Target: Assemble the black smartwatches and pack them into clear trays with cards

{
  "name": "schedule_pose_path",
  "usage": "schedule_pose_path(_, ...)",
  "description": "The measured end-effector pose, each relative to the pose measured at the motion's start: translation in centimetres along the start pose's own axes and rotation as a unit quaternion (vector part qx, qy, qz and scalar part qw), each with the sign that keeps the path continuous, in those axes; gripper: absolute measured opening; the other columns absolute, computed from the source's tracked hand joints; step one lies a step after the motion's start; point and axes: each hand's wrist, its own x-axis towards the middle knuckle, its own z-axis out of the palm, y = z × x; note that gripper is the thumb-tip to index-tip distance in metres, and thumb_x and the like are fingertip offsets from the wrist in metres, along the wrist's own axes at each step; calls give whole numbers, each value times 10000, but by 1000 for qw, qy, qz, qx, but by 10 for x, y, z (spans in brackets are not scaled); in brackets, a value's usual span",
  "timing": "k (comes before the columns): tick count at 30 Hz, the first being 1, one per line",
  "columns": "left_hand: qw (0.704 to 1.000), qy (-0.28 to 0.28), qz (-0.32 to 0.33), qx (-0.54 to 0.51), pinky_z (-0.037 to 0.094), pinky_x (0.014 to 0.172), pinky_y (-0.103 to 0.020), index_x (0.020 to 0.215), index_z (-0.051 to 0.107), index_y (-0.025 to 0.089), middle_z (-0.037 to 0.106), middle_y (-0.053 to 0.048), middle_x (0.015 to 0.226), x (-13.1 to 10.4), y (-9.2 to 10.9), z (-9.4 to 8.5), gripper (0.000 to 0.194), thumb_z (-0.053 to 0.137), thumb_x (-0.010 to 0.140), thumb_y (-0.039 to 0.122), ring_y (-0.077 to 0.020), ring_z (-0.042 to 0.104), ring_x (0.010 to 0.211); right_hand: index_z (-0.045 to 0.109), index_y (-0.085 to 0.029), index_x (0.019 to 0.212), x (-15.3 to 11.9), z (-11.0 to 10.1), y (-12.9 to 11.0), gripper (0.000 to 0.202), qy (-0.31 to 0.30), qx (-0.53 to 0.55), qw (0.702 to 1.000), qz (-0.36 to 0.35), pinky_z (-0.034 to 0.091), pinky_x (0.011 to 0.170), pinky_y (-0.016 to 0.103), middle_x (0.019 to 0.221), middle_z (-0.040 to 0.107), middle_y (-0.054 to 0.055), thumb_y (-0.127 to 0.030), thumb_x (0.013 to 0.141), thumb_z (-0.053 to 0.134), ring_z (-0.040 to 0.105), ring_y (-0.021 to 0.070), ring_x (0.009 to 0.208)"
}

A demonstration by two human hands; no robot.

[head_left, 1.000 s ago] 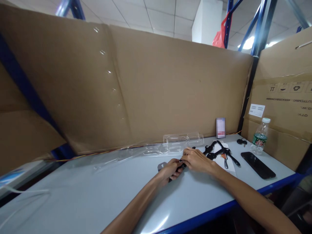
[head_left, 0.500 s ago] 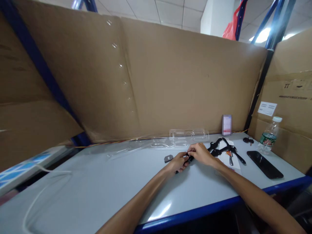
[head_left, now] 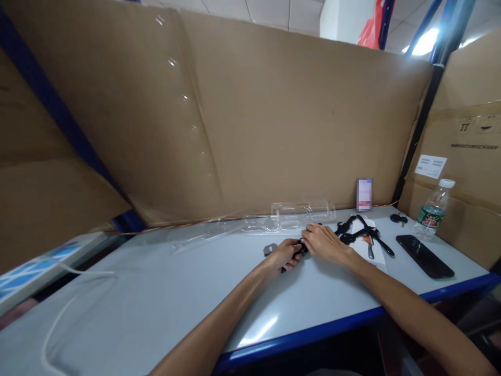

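Note:
My left hand (head_left: 285,254) is closed around a slim black tool-like piece (head_left: 301,246) whose exact kind I cannot make out. Its lower end pokes out below the fingers. My right hand (head_left: 321,242) bends over the upper part of the same piece, fingers curled and partly hiding it; a dark tip shows just beyond the knuckles. Beside my left hand lies a small flat grey piece with a cut-out (head_left: 269,249). To the right of my right hand, several long black parts (head_left: 368,232) lie crossed over a white printed sheet (head_left: 379,258).
Clear plastic blister trays (head_left: 258,224) lie along the cardboard back wall (head_left: 274,115). On the right are a black phone (head_left: 425,256), keys (head_left: 399,218) and a water bottle (head_left: 430,214). A small upright screen (head_left: 364,195) leans at the back. A white cable (head_left: 58,313) loops at left.
My right hand has turned and flattened further over the black piece, covering more of its upper end. My left hand keeps its hold. The camera view has tilted down slightly.

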Motion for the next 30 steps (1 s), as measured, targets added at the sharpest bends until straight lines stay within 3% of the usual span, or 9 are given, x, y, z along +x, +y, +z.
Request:
schedule_pose_path(10, 1000, -3, 5, 20, 67, 419, -190, 891, 465, 197, 407, 86, 587, -1, 0, 1, 156, 586, 857, 290, -25, 240, 399, 677, -140, 907, 3, 5, 9, 149, 28, 35, 998, -44, 364, 719, 295, 947, 637, 93, -107, 956, 540, 549, 198, 888)
schedule_pose_path(21, 999, 14, 9, 29, 76, 433, -190, 919, 465, 205, 396, 91, 570, -4, 0, 4, 177, 591, 854, 309, -31, 248, 410, 685, -123, 946, 5, 5, -1, 183, -11, 15, 999, -45, 408, 738, 297, 929, 666, 110, -29, 910, 533, 577, 220, 925)
schedule_pose_path(26, 999, 3, 9, 39, 100, 440, -188, 923, 444, 214, 429, 84, 585, -6, 2, 3, 169, 577, 846, 285, -34, 261, 418, 682, -145, 791, 9, 12, 7, 148, 18, 136, 991, 7, 407, 731, 272, 807, 675, 56, -75, 897, 607, 588, 169, 776)
schedule_pose_path(30, 999, -5, 11, 47, 110, 444, -190, 953, 438, 218, 452, 81, 591, -6, 1, 2, 168, 557, 854, 285, -37, 268, 416, 689, -149, 780, 10, 14, 17, 125, 9, 219, 974, 48, 393, 679, 244, 702, 664, 5, -71, 872, 654, 574, 128, 659)
